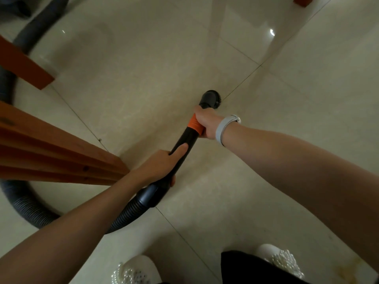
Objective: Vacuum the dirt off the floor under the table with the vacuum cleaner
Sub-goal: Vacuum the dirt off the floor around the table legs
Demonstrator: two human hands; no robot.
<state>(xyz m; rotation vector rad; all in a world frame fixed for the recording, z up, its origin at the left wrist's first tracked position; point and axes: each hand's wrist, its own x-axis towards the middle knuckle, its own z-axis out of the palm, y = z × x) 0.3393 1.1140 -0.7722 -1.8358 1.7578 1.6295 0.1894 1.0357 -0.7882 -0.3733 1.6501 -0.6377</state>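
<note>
A black vacuum wand [185,140] with an orange band [194,125] slants down toward the pale tiled floor [127,83]. Its round brush nozzle [210,98] touches the tile beside a grout line. My right hand [206,124], with a grey wristband, grips the wand at the orange band just behind the nozzle. My left hand [162,167] grips the wand lower down, index finger stretched along it, above the black cuff where the ribbed grey hose [26,203] joins. No dirt is plainly visible on the floor.
Brown wooden table legs stand at left [61,156] and upper left [24,64], with the hose looping behind them up to the top left [41,23]. A white leg [217,15] stands at the top. My pearl-trimmed slippers [285,261] are at the bottom.
</note>
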